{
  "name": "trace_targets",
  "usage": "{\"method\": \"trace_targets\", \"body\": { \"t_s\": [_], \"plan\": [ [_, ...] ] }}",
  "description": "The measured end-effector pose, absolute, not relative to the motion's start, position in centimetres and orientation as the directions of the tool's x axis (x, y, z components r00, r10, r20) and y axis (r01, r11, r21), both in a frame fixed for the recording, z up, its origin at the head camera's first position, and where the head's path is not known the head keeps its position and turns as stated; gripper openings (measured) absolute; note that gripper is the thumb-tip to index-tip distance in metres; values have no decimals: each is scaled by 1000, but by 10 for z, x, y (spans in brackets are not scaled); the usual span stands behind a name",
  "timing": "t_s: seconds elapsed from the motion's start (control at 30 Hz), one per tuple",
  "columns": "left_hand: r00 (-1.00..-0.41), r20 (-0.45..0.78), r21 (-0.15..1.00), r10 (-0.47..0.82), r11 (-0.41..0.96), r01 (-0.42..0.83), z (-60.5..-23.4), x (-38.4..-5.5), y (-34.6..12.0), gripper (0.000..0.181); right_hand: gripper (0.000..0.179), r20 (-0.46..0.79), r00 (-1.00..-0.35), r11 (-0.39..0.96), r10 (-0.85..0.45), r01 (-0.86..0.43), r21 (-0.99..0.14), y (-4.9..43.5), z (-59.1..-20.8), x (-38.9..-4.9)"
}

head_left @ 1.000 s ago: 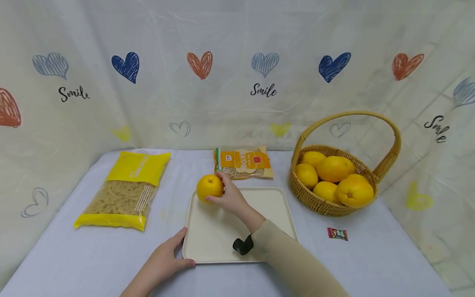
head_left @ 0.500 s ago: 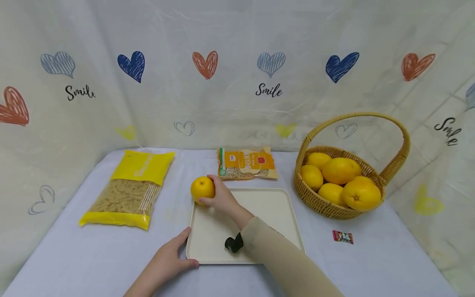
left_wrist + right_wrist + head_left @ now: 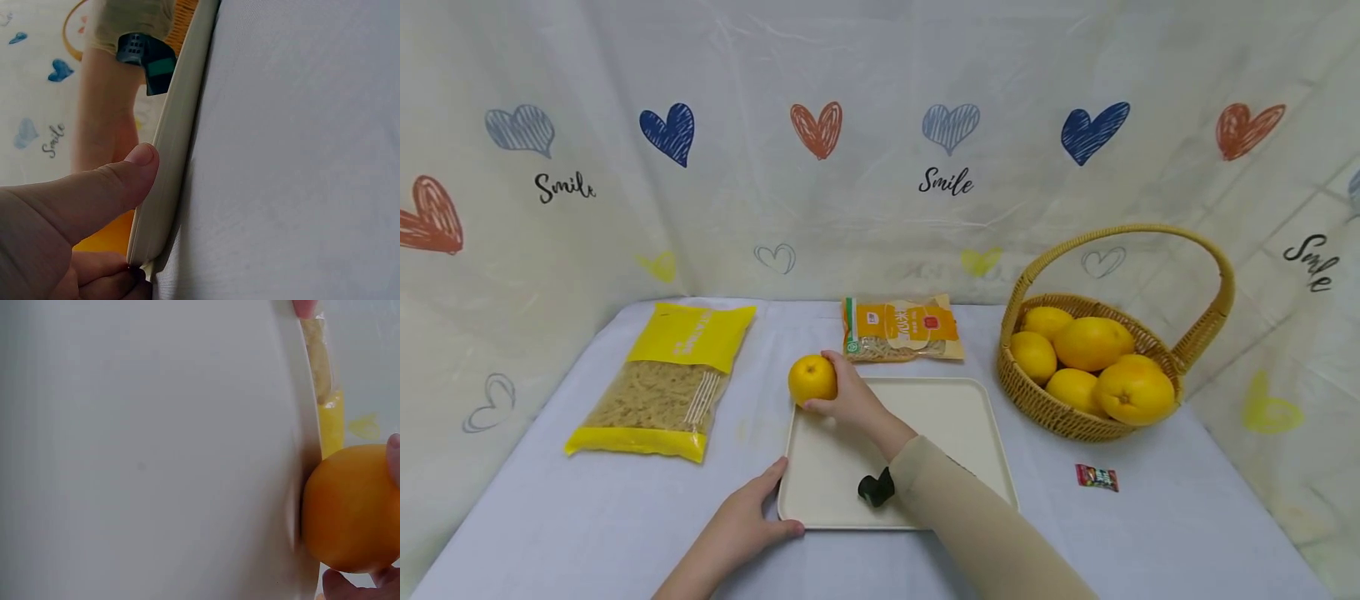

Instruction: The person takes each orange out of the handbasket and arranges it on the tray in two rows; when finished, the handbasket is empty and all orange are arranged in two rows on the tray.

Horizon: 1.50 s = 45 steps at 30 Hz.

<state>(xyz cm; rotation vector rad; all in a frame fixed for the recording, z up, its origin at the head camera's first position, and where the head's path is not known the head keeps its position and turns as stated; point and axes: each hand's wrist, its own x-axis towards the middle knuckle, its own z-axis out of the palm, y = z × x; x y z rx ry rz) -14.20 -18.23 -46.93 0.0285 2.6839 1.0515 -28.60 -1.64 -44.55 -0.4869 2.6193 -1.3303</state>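
My right hand (image 3: 855,402) grips an orange (image 3: 812,380) at the back left corner of a cream rectangular tray (image 3: 940,408). In the right wrist view, the orange (image 3: 353,509) sits against the tray's rim, with a thumb and fingers at its sides. Whether it bears fully on the tray is unclear. At the front left corner, my left hand (image 3: 741,517) holds the tray, thumb on the near edge and fingers along the left side. The left wrist view shows that thumb (image 3: 115,184) over the tray's rim (image 3: 169,156), with fingers bent at the corner.
A wicker basket (image 3: 1052,417) with several yellow-orange fruits stands right of the tray. A yellow bag of pasta (image 3: 658,379) lies to the left. Behind the tray is an orange packet (image 3: 902,329). A small wrapped candy (image 3: 1097,477) lies at right.
My right hand has moved the orange slightly left, to the tray's back corner, and then stays there. The left hand keeps its place on the tray. The head view has shifted a little.
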Motion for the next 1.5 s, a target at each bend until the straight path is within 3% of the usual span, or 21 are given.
{"method": "trace_targets", "body": {
  "t_s": [0.5,0.73,0.93,1.17,1.37,1.5],
  "plan": [
    [-964,-245,673,103,734,-93,-471,-143,-182,100,91,-28,-925,606,-378,-224,-764,-11,-437,-281],
    [-967,-231,667,107,741,-77,-470,-142,-181,99,91,38,-949,604,-314,-231,-763,26,-406,-270],
    [-963,-252,662,96,743,-100,-469,-143,-182,100,89,173,-956,597,-235,-283,-751,97,-375,-253],
    [-960,-264,666,94,737,-111,-473,-143,-184,101,81,394,-912,592,-111,-379,-711,179,-363,-231],
    [-963,-249,662,102,744,-92,-474,-144,-184,100,77,490,-871,565,36,-387,-729,220,-351,-211],
    [-963,-247,667,107,740,-88,-473,-144,-183,100,76,549,-827,627,122,-364,-688,240,-350,-202]
  ]
}}
